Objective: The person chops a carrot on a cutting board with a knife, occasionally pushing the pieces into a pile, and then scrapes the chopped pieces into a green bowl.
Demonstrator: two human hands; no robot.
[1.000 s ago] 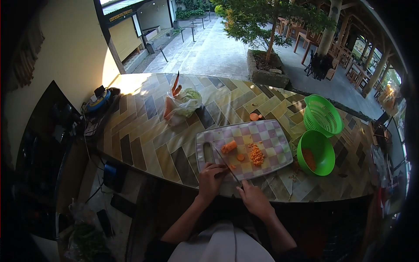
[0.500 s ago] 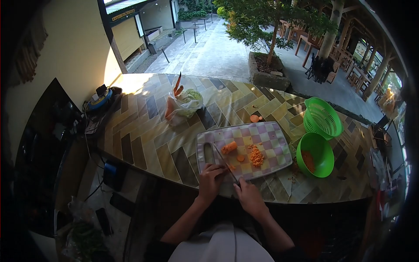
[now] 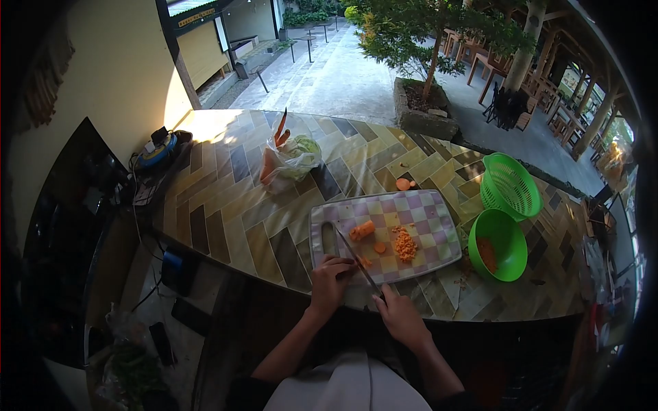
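Observation:
A checked cutting board (image 3: 432, 262) lies in front of me. My left hand (image 3: 330, 282) is closed at its near left edge, fingers bent together over a carrot piece that they mostly hide. My right hand (image 3: 403, 316) grips a knife (image 3: 364, 272) by the handle, its blade slanting up and left past my left fingertips. Small cut carrot bits (image 3: 366, 262) lie right beside the blade. Further up the board rest a thick carrot chunk (image 3: 362, 230), a round carrot slice (image 3: 379, 247) and a pile of diced carrot (image 3: 405, 245).
Right of the board stand a green bowl (image 3: 507, 257) with orange bits inside and a green colander (image 3: 507, 183). Carrot end pieces (image 3: 404, 184) lie behind the board. A plastic bag (image 3: 291, 168) with carrots and a green vegetable sits back left; a cable reel (image 3: 156, 152) is at far left.
My right hand has shifted slightly right and down with the knife. My left hand stays in nearly the same place, and the whole view has moved a little.

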